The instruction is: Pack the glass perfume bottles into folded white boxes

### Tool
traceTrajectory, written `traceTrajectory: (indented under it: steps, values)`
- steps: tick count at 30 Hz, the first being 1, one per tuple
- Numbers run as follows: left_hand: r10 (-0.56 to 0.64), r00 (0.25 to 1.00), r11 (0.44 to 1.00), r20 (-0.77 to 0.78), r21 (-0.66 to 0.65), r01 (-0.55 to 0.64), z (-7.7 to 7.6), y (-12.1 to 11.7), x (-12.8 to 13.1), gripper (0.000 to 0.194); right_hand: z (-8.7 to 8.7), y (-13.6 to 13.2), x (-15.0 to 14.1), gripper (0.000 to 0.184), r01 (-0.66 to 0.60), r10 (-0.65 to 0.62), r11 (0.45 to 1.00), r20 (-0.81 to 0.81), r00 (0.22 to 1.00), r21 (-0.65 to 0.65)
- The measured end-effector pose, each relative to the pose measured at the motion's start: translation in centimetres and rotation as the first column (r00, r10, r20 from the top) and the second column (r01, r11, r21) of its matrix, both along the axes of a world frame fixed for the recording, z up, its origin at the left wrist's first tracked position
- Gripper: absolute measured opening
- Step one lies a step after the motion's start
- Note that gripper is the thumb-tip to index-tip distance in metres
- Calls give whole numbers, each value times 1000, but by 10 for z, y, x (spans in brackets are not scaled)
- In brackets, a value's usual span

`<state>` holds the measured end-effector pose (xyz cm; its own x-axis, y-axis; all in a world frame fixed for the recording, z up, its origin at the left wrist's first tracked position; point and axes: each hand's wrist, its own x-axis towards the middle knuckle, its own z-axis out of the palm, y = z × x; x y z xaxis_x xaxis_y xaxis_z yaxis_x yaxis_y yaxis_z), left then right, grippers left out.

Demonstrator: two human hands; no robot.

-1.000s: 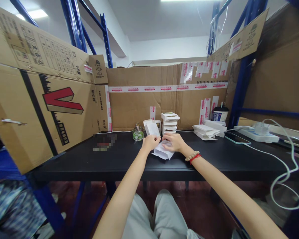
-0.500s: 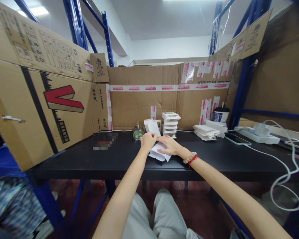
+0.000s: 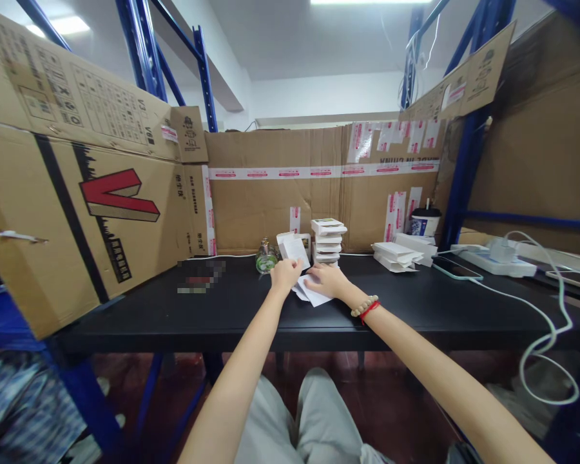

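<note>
From here I see the white carton (image 3: 315, 297) on the table (image 3: 198, 316) looking flatter than a half-second ago, so shaping seems unfinished, my left hand (image 3: 286, 276) curled, grip hidden, my right hand (image 3: 329, 281) loosely open over it.

left carton (image 3: 174, 212): red V (image 3: 118, 194), V3 (image 3: 141, 105), V8 (image 3: 149, 136) | back cardboard (image 3: 261, 216): MADE IN CHINA (image 3: 410, 161), inverted

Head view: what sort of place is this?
Probably a makeshift workbench in a storeroom or workshop: blue metal rack posts, taped cardboard panels walling in a black tabletop.
</note>
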<state>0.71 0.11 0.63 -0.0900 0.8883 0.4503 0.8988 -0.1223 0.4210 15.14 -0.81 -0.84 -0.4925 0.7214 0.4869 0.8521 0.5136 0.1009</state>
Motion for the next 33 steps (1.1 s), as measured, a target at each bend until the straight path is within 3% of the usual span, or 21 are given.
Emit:
traceTrajectory:
  steps: [5, 12, 16, 22, 33]
  values:
    - [-133, 979, 990, -154, -65, 125, -6, 3, 3, 31, 0, 3, 1, 32, 95, -98, 993, 40, 994, 71]
    - [-211, 964, 977, -162, -42, 207, -10, 7, 2, 26, 0, 6, 5, 28, -39, 45, 997, -89, 995, 64]
    - [-151, 971, 988, -185, -47, 145, -8, 5, 2, 37, 1, 4, 9, 45, -156, 154, 988, -89, 984, -18]
    - [-10, 1000, 997, -9, 76, 11, -1, 1, 0, 46, 2, 5, 16, 70, -294, 294, 956, -20, 956, 20]
    - [-13, 1000, 997, 1, 80, 13, -1, -3, 0, 48, 1, 6, 18, 77, -255, 253, 965, -38, 967, -57]
